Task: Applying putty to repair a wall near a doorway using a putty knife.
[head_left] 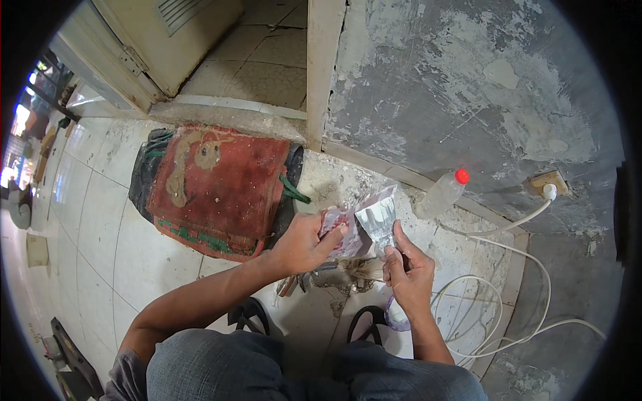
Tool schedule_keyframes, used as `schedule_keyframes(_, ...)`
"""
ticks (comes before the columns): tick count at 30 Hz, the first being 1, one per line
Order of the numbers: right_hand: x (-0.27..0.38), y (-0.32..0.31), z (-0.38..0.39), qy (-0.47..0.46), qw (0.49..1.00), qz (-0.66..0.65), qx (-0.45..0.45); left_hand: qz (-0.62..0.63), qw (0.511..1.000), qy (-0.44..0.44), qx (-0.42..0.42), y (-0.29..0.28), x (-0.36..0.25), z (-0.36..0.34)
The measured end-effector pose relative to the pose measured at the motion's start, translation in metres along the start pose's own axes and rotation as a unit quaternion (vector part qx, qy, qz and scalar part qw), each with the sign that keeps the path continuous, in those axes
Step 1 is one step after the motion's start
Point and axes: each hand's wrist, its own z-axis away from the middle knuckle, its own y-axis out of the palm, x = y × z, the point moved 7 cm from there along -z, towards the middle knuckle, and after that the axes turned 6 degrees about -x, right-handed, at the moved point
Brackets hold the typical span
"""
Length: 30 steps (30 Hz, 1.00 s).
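My right hand (pixel 409 271) is closed around the handle of a putty knife (pixel 378 219), its wide metal blade pointing away from me and smeared with white paste. My left hand (pixel 302 244) pinches the near-left edge of a thin plastic bag (pixel 348 242), whitish with red print. The bag's far edge rises behind the blade, and I cannot tell how much is inside it. Below the bag, on the floor, lies a paintbrush (pixel 363 269) with pale bristles beside other dirty tools. A round tub with a purple rim (pixel 397 315) stands by my right foot, partly covered by my forearm.
A folded red and green sack (pixel 221 194) lies to the left on the tiles. To the right are a clear bottle (pixel 438 195) with a red cap and a loose white cable (pixel 498 294) plugged into a wall socket (pixel 548 182). A patchy grey wall (pixel 401 87) and a doorway lie ahead.
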Motion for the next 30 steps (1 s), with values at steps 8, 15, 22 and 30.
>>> schedule_keyframes(8, 0.031, -0.003, -0.016, -0.015, 0.999, -0.029, 0.023, -0.140, 0.986, 0.090, 0.015, -0.007, 0.015, 0.004)
schedule_keyframes(15, 0.028, -0.017, -0.035, 0.052, 0.972, -0.229, 0.018, -0.123, 0.962, 0.066, -0.234, -0.068, -0.005, -0.022)
schedule_keyframes(22, 0.012, -0.005, -0.029, 0.076, 0.960, -0.269, 0.030, -0.205, 0.929, 0.111, -0.289, -0.086, -0.014, -0.047)
schedule_keyframes(30, -0.001, -0.001, -0.027, 0.093, 0.964, -0.247, 0.023, -0.234, 0.923, 0.146, -0.270, -0.081, -0.010, -0.054)
